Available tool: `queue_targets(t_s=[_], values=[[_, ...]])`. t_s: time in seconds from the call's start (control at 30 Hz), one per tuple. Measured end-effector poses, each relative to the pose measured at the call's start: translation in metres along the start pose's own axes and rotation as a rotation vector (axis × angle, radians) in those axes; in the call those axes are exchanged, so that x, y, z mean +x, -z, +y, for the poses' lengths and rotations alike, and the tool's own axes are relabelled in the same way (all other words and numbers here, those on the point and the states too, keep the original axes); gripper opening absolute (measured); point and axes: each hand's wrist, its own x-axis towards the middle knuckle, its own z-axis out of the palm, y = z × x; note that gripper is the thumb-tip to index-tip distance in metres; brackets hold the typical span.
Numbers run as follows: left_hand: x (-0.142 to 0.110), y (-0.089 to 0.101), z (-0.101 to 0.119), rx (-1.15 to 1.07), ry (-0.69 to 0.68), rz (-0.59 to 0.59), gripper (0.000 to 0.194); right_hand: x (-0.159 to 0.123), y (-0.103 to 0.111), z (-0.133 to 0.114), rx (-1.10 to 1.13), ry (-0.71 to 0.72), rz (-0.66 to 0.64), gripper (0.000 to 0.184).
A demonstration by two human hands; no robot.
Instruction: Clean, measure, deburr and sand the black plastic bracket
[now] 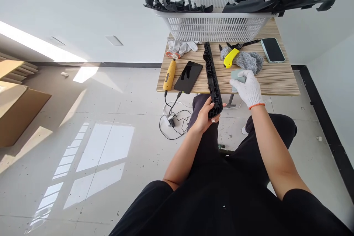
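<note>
My bare left hand point(205, 117) is closed around the near end of a long black plastic part point(212, 75). The part is ribbed on the side facing me, and its far end reaches over the table. In a white knit glove, my right hand point(248, 87) pinches a small grey-green pad point(238, 75) at the table's front edge, to the right of the part and apart from it. What the pad is made of I cannot tell. Just beyond that hand are a grey cloth point(250, 61) and a yellow-handled tool point(231, 58).
A white plastic basket point(215, 25) holding several black plastic parts stands at the back of the wooden table point(276, 86). Left of the held part lie a black phone point(188, 77), a yellow rotary tool point(169, 75) and a white glove point(184, 47). Another phone point(273, 50) lies right. Cables point(174, 123) trail on the floor.
</note>
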Motion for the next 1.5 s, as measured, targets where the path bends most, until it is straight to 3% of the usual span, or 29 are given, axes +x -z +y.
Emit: queue_targets(t_s=[0.17, 0.3, 0.7, 0.9, 0.97, 1.13, 1.2, 1.27, 1.33, 1.5], values=[[0.001, -0.003, -0.002, 0.051, 0.009, -0.004, 0.047, -0.016, -0.027, -0.02, 0.136, 0.145, -0.128, 0.037], [0.001, -0.002, -0.001, 0.058, 0.001, -0.004, 0.05, -0.024, -0.037, -0.033, 0.063, 0.129, -0.163, 0.037], [0.003, -0.003, -0.003, 0.041, 0.026, -0.001, 0.06, -0.013, -0.018, -0.017, -0.015, 0.114, -0.089, 0.042], [0.0, 0.001, -0.001, 0.046, -0.002, -0.002, 0.041, -0.004, -0.001, 0.003, -0.056, 0.038, 0.028, 0.042], [0.001, 0.001, -0.002, 0.056, 0.002, -0.024, 0.039, -0.006, 0.0, 0.005, 0.01, 0.045, -0.012, 0.04], [0.002, 0.0, -0.002, 0.054, 0.029, -0.036, 0.046, -0.019, -0.011, -0.005, 0.176, 0.21, -0.288, 0.037], [0.001, 0.001, -0.001, 0.061, 0.024, -0.032, 0.047, -0.019, -0.013, -0.008, 0.093, 0.212, -0.223, 0.036], [0.0, 0.002, -0.001, 0.067, 0.02, -0.034, 0.046, -0.015, -0.013, -0.01, -0.011, 0.116, -0.087, 0.038], [0.0, 0.004, -0.001, 0.062, 0.021, -0.04, 0.046, -0.01, -0.011, -0.01, -0.018, 0.073, -0.041, 0.04], [0.002, 0.002, -0.002, 0.062, 0.025, -0.041, 0.045, -0.012, -0.004, -0.009, 0.146, 0.231, -0.345, 0.034]])
